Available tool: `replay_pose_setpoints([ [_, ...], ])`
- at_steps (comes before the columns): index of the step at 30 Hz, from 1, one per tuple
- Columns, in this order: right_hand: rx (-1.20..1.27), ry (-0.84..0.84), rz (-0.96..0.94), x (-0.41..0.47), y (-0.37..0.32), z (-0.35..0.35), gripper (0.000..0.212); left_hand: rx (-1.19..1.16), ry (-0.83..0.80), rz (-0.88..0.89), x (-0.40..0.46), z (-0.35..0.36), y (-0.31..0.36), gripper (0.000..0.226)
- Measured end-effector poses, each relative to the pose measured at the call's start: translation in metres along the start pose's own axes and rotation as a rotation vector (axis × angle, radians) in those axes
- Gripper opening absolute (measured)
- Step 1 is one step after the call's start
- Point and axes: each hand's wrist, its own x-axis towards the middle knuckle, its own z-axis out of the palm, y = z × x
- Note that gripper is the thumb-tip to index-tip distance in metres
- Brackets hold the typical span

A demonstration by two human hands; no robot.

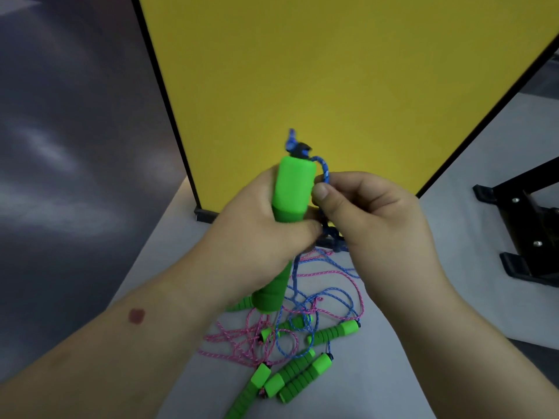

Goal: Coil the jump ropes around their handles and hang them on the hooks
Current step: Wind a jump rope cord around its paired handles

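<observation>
So the left hand [260, 234] has its fingers wrapped round a green foam handle [290, 192], holding it upright above the desk [423, 267], in front of the yellow board [332, 71]. The right hand [372, 219] is just beside it, thumb and fingers pinching the blue rope [325, 172] where it loops out of the black cap on top of the handle. The rest of that rope drops down into the pile on the desk, where it's mixed up with a pink rope [242, 340] and several other green handles [335, 331].

Looks to me like the winding is only just starting, since I can't see any finished turns on the foam.

My tips for this bit:
- keep the left grip firm and low so there's bare foam to wrap onto
- keep the rope taut with the right hand and lay each turn snug against the last
- watch the slack, because the blue and pink are crossed down there and a hard pull will probably drag the whole heap up or knot it

I can't see any hooks from here; the black frame [520, 225] on the right might be the rack, can't tell.
</observation>
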Motion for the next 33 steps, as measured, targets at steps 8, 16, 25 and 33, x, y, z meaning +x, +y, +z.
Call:
replay_pose_setpoints([
  [8, 0.157, 0.070, 0.074, 0.002, 0.006, 0.002, 0.009, 0.162, -0.079, -0.029, 0.004, -0.010, 0.001, 0.042],
  [16, -0.053, -0.195, 0.191, 0.004, 0.015, -0.002, 0.018, 0.040, 0.177, 0.066, 0.008, -0.009, -0.002, 0.037],
  [25, -0.621, -0.102, 0.101, 0.003, 0.020, -0.008, 0.026, 0.007, 0.225, 0.147, 0.003, -0.005, 0.006, 0.045],
  [33, -0.482, -0.092, 0.217, 0.000, 0.021, -0.005, 0.064, -0.012, 0.416, 0.145, 0.007, -0.014, 0.005, 0.041],
])
